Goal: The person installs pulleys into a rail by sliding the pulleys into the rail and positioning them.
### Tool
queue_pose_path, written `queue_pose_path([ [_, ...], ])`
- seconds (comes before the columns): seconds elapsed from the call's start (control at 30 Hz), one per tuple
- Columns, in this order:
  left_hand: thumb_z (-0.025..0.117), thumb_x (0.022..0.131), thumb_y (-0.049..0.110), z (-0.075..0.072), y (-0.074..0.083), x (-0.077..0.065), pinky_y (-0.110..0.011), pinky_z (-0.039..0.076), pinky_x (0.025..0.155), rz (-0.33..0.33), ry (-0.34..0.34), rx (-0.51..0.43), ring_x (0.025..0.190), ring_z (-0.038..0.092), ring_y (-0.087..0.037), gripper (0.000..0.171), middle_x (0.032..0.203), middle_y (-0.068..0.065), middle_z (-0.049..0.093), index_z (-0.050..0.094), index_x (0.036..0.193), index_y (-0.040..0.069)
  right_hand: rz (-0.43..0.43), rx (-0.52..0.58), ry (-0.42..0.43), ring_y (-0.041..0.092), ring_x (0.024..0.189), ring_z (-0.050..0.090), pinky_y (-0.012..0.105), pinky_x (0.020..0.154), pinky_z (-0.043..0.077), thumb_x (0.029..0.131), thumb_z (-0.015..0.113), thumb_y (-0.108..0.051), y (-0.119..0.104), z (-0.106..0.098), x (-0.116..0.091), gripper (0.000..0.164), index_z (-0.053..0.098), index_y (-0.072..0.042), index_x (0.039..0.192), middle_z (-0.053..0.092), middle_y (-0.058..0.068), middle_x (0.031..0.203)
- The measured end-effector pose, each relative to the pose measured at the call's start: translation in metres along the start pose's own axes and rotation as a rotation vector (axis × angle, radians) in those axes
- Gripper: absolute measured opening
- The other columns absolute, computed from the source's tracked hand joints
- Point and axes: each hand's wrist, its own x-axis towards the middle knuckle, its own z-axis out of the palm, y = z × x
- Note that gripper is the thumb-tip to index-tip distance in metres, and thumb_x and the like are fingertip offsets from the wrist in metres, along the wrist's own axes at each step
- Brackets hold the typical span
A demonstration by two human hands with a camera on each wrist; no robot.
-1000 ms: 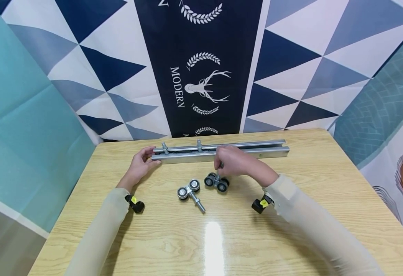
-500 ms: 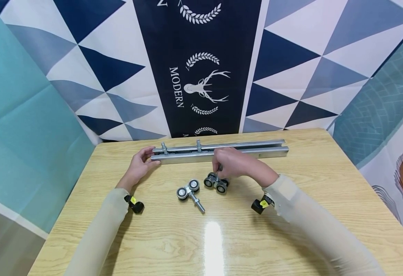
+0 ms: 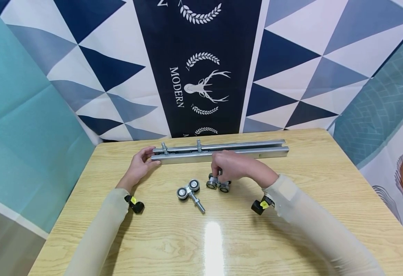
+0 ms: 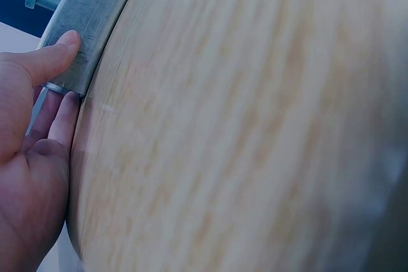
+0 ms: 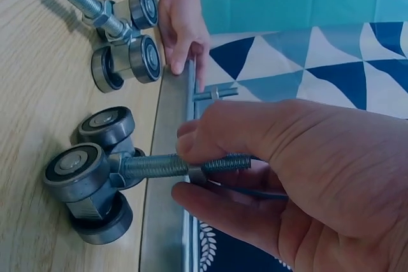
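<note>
Tabletop [image 3: 153,237]: right hand [image 3: 229,165] pinches wheeled bolt [image 5: 156,165]

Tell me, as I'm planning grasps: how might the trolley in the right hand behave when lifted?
The trolley likely feels stiff and heavy, its bolt being metal. Pinched away from the wheels, it may tip toward them.

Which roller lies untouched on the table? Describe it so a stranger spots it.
At the back of the wooden table lies a long rail. In front sits the loose roller, bolt pointing away from the rail. No hand touches it; the right hand pinches the other roller.
</note>
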Motion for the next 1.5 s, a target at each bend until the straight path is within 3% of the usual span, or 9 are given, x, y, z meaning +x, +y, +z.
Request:
queue_pose_path([
  [0.23, 0.077, 0.087, 0.005, 0.003, -0.003, 0.003, -0.005, 0.043, 0.091, 0.041, 0.015, 0.015, 0.133, 0.047, -0.029, 0.067, 0.145, -0.018, 0.05, 0.046, 0.146, 0.005, -0.022, 0.013, -0.003, 0.013, 0.079, 0.055, 0.028, 0.067, 0.05, 0.076, 0.073, -0.003, 0.003, -0.002, -0.003, 0.015, 0.079, -0.014, 0.085, 0.062, -0.003, 0.091],
  [0.4, 0.077, 0.087, 0.006, 0.003, -0.005, 0.004, -0.012, 0.044, 0.099, 0.058, 0.011, 0.031, 0.133, 0.047, -0.03, 0.068, 0.145, -0.019, 0.05, 0.045, 0.147, 0.005, -0.025, 0.03, 0.002, 0.016, 0.087, 0.057, 0.034, 0.074, 0.052, 0.081, 0.076, -0.011, 0.001, -0.004, -0.005, 0.02, 0.077, -0.015, 0.101, 0.066, 0.002, 0.098],
  [0.53, 0.077, 0.087, 0.007, 0.001, -0.006, 0.0, -0.036, 0.04, 0.114, 0.051, 0.019, 0.043, 0.133, 0.047, -0.029, 0.068, 0.146, -0.018, 0.05, 0.045, 0.147, 0.004, -0.021, 0.035, -0.013, 0.023, 0.1, 0.062, 0.041, 0.084, 0.054, 0.083, 0.077, -0.018, -0.003, -0.005, -0.005, 0.034, 0.073, -0.015, 0.116, 0.069, 0.008, 0.112],
  [0.63, 0.078, 0.086, 0.01, 0.0, -0.007, -0.002, -0.046, 0.038, 0.116, 0.053, 0.023, 0.049, 0.133, 0.048, -0.029, 0.069, 0.146, -0.018, 0.05, 0.045, 0.147, 0.005, -0.006, 0.046, -0.008, 0.025, 0.105, 0.063, 0.042, 0.087, 0.055, 0.084, 0.077, -0.02, -0.004, -0.004, -0.004, 0.038, 0.07, -0.016, 0.121, 0.068, 0.009, 0.117],
  [0.73, 0.079, 0.086, 0.013, 0.0, -0.008, -0.002, -0.041, 0.041, 0.114, 0.061, 0.02, 0.056, 0.132, 0.048, -0.029, 0.07, 0.145, -0.018, 0.051, 0.045, 0.147, 0.006, 0.025, 0.075, 0.002, 0.025, 0.105, 0.064, 0.042, 0.086, 0.056, 0.084, 0.076, -0.022, -0.005, -0.002, -0.004, 0.041, 0.068, -0.016, 0.123, 0.067, 0.008, 0.119],
  [0.83, 0.079, 0.086, 0.013, 0.0, -0.009, 0.0, -0.026, 0.045, 0.107, 0.056, 0.022, 0.05, 0.131, 0.049, -0.027, 0.069, 0.143, -0.016, 0.052, 0.047, 0.146, 0.008, 0.062, 0.099, 0.014, 0.026, 0.105, 0.066, 0.042, 0.083, 0.057, 0.083, 0.077, -0.023, -0.006, 0.002, -0.003, 0.044, 0.067, -0.015, 0.125, 0.068, 0.01, 0.121],
  [0.97, 0.079, 0.085, 0.011, -0.001, -0.011, 0.001, -0.017, 0.046, 0.099, 0.052, 0.024, 0.04, 0.131, 0.05, -0.026, 0.068, 0.142, -0.014, 0.053, 0.047, 0.146, 0.008, 0.103, 0.102, 0.049, 0.025, 0.104, 0.066, 0.04, 0.079, 0.058, 0.082, 0.078, -0.021, -0.006, 0.006, -0.002, 0.041, 0.069, -0.015, 0.121, 0.071, 0.012, 0.117],
  [1.23, 0.078, 0.086, 0.008, 0.001, -0.009, -0.001, -0.046, 0.036, 0.118, 0.054, 0.027, 0.041, 0.133, 0.047, -0.029, 0.069, 0.147, -0.017, 0.049, 0.045, 0.147, 0.005, 0.107, 0.11, 0.06, 0.021, 0.098, 0.062, 0.04, 0.08, 0.056, 0.082, 0.078, -0.013, -0.004, 0.014, -0.002, 0.033, 0.072, -0.013, 0.114, 0.069, 0.009, 0.111],
  [1.5, 0.078, 0.086, 0.01, 0.0, -0.009, 0.001, -0.041, 0.038, 0.116, 0.043, 0.026, 0.038, 0.131, 0.048, -0.028, 0.068, 0.146, -0.016, 0.05, 0.047, 0.147, 0.007, 0.093, 0.137, 0.122, 0.01, 0.078, 0.062, 0.033, 0.072, 0.054, 0.077, 0.078, -0.013, -0.002, 0.017, -0.001, 0.007, 0.08, -0.016, 0.084, 0.074, -0.005, 0.085],
])
